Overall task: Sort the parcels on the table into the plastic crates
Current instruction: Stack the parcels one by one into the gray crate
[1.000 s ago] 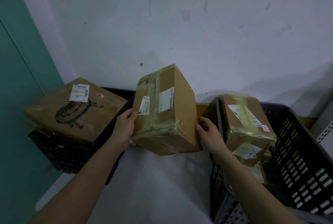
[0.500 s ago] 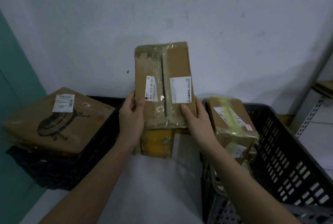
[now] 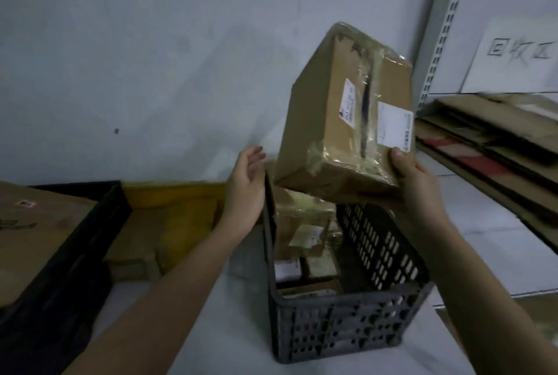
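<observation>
A taped cardboard parcel (image 3: 338,121) with two white labels hangs tilted above the dark grey plastic crate (image 3: 341,329). My right hand (image 3: 413,181) grips its lower right corner, thumb on the labelled face. My left hand (image 3: 246,190) is off the parcel, fingers relaxed, just left of the crate's far left wall. Several smaller parcels (image 3: 305,232) lie inside the grey crate. A black crate (image 3: 81,242) at the left carries a large flat parcel (image 3: 33,232).
A yellow and brown parcel (image 3: 169,223) lies on the white table (image 3: 211,329) between the two crates. Flattened cardboard sheets (image 3: 489,145) are stacked on a metal shelf at the right, beside the crate. A grey wall stands close behind.
The parcel has moved right, from between the crates to above the grey crate, and now tilts. My left hand has let go; only my right hand holds it.
</observation>
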Demonstrator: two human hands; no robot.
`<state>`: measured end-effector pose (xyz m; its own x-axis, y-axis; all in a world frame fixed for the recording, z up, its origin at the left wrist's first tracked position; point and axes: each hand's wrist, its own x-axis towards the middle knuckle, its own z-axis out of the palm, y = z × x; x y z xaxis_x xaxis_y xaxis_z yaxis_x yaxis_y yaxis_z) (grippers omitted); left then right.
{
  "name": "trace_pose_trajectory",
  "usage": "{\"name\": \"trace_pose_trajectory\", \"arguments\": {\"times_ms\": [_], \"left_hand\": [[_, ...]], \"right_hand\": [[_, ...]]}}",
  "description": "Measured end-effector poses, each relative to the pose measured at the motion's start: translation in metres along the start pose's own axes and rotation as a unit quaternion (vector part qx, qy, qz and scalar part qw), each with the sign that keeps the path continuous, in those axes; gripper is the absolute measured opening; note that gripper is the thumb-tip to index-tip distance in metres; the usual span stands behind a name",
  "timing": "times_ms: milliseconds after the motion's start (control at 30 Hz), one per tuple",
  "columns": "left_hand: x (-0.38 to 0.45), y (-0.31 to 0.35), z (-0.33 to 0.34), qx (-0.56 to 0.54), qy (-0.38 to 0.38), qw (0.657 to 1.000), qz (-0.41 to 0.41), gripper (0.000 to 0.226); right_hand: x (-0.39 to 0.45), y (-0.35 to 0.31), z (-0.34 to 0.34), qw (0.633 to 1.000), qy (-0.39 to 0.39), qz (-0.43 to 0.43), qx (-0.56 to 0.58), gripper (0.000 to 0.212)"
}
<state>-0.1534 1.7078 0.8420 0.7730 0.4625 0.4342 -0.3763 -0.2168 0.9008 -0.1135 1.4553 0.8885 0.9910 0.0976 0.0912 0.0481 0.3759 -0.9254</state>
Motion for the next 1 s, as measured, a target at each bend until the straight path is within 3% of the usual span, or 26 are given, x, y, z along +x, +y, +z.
{"name": "trace_pose_trajectory", "arguments": {"times_ms": [100,200,300,400,433,533,733,1000], "left_hand": [[-0.011,-0.039,0.028,0.182,-0.093,0.979,-0.021,0.043],[-0.019,-0.069,0.050,0.331,-0.202,0.922,-0.013,0.060],[-0.018,-0.092,0.065,0.475,-0.313,0.822,-0.005,0.073],[-0.011,-0.114,0.063,0.575,-0.348,0.740,0.020,0.078],[-0.010,-0.120,0.059,0.588,-0.337,0.734,0.042,0.078],[-0.019,-0.132,0.047,0.581,-0.286,0.755,0.098,0.073],[-0.033,-0.140,0.034,0.575,-0.264,0.765,0.118,0.077],[-0.028,-0.136,0.033,0.562,-0.250,0.779,0.124,0.062]], "right_hand": [[-0.005,-0.017,-0.051,0.998,0.029,0.004,-0.060,0.034],[-0.009,-0.025,-0.089,0.991,0.053,0.022,-0.120,0.028],[-0.012,-0.022,-0.115,0.983,0.080,0.059,-0.157,0.022],[-0.007,-0.010,-0.127,0.970,0.081,0.089,-0.213,0.026],[-0.004,-0.005,-0.128,0.965,0.082,0.098,-0.229,0.026],[0.011,0.006,-0.122,0.958,0.096,0.121,-0.240,0.026],[0.059,0.012,-0.095,0.944,0.096,0.125,-0.289,0.026],[0.132,0.035,-0.084,0.930,0.053,0.156,-0.328,0.035]]}}
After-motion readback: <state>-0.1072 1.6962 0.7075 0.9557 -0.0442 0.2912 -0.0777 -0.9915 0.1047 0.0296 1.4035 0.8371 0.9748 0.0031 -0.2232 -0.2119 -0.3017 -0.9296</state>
